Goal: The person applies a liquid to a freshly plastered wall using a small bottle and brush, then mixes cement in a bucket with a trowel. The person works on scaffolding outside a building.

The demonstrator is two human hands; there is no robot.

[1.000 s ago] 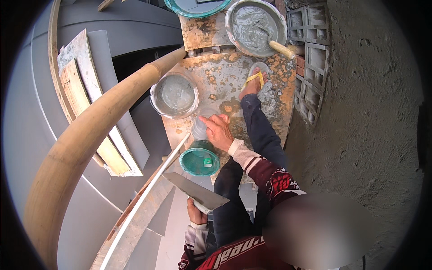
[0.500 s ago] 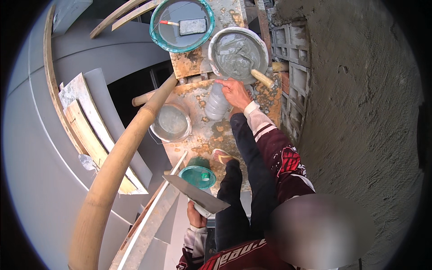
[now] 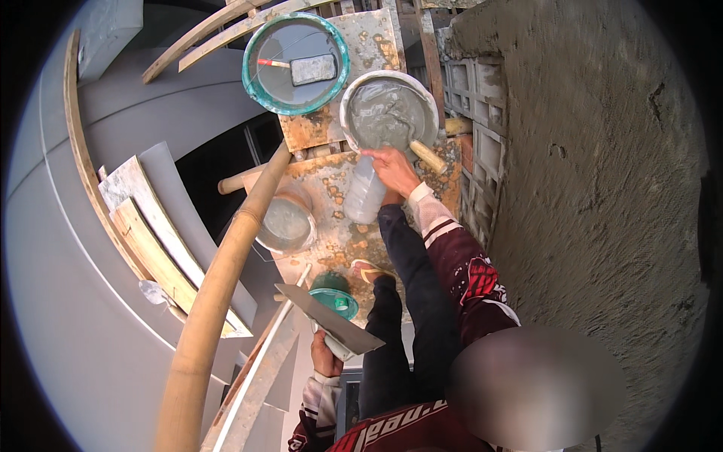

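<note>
My left hand (image 3: 325,356) is closed around the handle of a plastering trowel (image 3: 330,317), its flat grey blade tilted. Farther up, my right hand (image 3: 393,170) has its fingers closed at the neck of a translucent plastic bottle (image 3: 364,197), beside the near rim of a tub of wet mortar (image 3: 386,113). A thick wooden-looking handle (image 3: 428,157) sticks out over that tub's edge; what it belongs to is sunk in the mortar. Whether the bottle rests on the platform I cannot tell.
A teal basin (image 3: 254,96) of water holds a float-like block. On the stained platform (image 3: 331,181) stand a bucket (image 3: 286,224) and a small green pail (image 3: 322,295). A bamboo pole (image 3: 211,309) crosses at left; a rough plastered wall (image 3: 602,211) rises at right.
The view has shifted, so the tubs and platform sit lower in the picture. Both hands keep their holds, and the right hand and bottle stay close to the mortar tub.
</note>
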